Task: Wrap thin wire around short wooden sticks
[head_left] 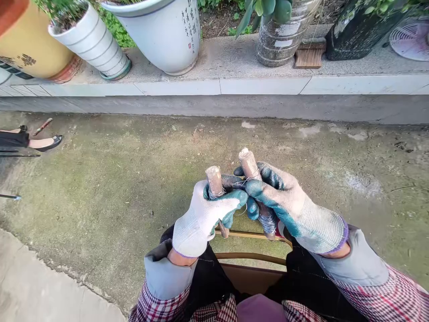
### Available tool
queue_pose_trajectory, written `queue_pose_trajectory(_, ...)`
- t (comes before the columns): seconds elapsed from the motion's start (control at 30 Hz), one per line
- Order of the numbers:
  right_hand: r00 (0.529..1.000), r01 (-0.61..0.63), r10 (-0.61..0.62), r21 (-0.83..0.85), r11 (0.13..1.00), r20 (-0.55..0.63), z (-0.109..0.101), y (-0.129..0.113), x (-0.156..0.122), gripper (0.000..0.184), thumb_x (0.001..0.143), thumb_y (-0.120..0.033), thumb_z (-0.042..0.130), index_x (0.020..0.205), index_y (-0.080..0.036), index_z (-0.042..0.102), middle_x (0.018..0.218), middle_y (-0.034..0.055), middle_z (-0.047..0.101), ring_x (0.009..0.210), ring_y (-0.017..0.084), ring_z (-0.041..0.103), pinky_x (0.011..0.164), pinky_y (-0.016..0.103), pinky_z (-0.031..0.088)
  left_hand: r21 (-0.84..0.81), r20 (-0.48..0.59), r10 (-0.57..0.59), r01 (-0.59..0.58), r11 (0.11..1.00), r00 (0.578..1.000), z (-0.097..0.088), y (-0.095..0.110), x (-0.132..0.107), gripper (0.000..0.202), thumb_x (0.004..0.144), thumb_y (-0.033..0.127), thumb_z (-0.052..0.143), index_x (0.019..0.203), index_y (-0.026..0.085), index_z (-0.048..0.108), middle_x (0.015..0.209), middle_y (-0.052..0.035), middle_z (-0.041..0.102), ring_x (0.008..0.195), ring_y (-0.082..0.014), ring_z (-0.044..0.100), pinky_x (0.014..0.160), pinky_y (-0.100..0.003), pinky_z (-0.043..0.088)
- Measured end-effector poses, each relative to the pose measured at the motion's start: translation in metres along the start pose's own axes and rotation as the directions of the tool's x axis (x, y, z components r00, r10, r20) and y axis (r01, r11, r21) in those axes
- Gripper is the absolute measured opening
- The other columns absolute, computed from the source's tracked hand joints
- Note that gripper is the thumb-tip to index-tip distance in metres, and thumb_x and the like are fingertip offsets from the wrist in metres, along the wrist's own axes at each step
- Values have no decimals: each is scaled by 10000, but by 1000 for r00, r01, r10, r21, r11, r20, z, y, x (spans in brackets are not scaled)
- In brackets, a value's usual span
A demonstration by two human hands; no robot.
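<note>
My left hand [203, 212], in a white work glove with a blue-green coated palm, is closed around a short wooden stick [214, 180]. Thin wire is wound about that stick just above my fingers. In a matching glove, my right hand [288, 197] grips a second wooden stick [249, 164], tilted to the left at its top. Coils of thin wire [267, 221] wrap its lower part. A few fine strands run between the sticks, close to the fingertips, where the two gloves nearly meet. Fingers hide the middle of both sticks.
Below the hands are a frame bar [251, 256] and my dark-trousered legs. Across the concrete floor [134, 179] runs a low tiled ledge [181, 87] bearing a large white pot [161, 36] and several other planters. At the far left, a person's shoe [50, 143] shows.
</note>
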State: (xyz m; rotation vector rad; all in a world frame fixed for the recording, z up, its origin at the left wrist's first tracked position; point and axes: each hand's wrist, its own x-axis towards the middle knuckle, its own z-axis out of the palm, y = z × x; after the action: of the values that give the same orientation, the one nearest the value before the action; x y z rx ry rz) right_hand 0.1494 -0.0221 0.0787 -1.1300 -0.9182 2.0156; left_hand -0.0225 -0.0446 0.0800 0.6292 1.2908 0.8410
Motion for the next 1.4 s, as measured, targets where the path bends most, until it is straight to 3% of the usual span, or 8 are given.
queue_pose_trajectory(0.17,996,-42,39,28,999,85,0,-1,0,318,901,-492,704,985,-201,610,648,-17,688,318,103,530,243,188,352,-115,-9,-4,3,993,1000,2,-3,1,245,608,302,793,750,178,637,453,82,466,353,-71,405,342,-206,368)
queue_pose_trajectory(0.3,992,-40,34,48,998,123,-1,-3,0,284,889,-462,719,950,-208,606,653,-19,693,331,109,535,280,213,399,-148,1,59,-58,987,998,2,-1,1,244,629,314,777,794,179,659,518,49,555,396,-103,492,373,-237,443)
queue_pose_trajectory(0.47,995,-32,29,33,999,96,-3,0,5,283,812,-398,791,876,-208,592,651,-20,673,372,105,519,346,245,453,-60,-157,120,-130,990,980,-1,1,0,215,627,280,747,805,182,680,605,16,640,456,-121,558,406,-240,473)
queue_pose_trajectory(0.7,999,1,-2,26,1000,47,-5,5,5,353,779,-443,829,867,-224,567,725,-18,654,484,99,535,384,214,435,24,-258,196,-197,980,946,8,7,-6,183,626,230,730,793,171,686,555,31,613,432,-115,551,396,-220,446)
queue_pose_trajectory(0.83,1000,23,-23,15,1000,3,0,1,0,367,876,-565,703,877,-218,581,673,-20,642,389,85,488,291,197,367,43,-245,178,-173,984,953,15,11,-12,152,645,197,724,792,171,694,559,36,599,430,-93,514,400,-208,419)
queue_pose_trajectory(1.0,998,-16,16,2,1000,54,3,-5,-6,397,901,-600,654,899,-208,593,645,-19,660,318,81,471,243,192,348,95,-186,231,-217,972,955,12,11,-17,147,666,233,786,780,183,708,642,8,653,465,-95,526,434,-223,448)
queue_pose_trajectory(1.23,995,96,-98,49,994,33,13,-8,-30,382,942,-584,606,1015,-211,647,581,-40,640,350,100,511,355,221,435,93,-77,281,-274,957,957,10,3,-42,193,699,290,829,832,186,735,738,-35,706,582,-151,629,486,-246,503)
queue_pose_trajectory(1.4,983,164,-177,199,966,49,20,-2,-67,378,923,-538,654,1026,-175,683,701,11,692,534,129,636,484,233,516,46,-34,278,-276,960,960,10,-11,-80,189,743,308,797,865,180,733,636,-3,646,523,-125,593,488,-239,504)
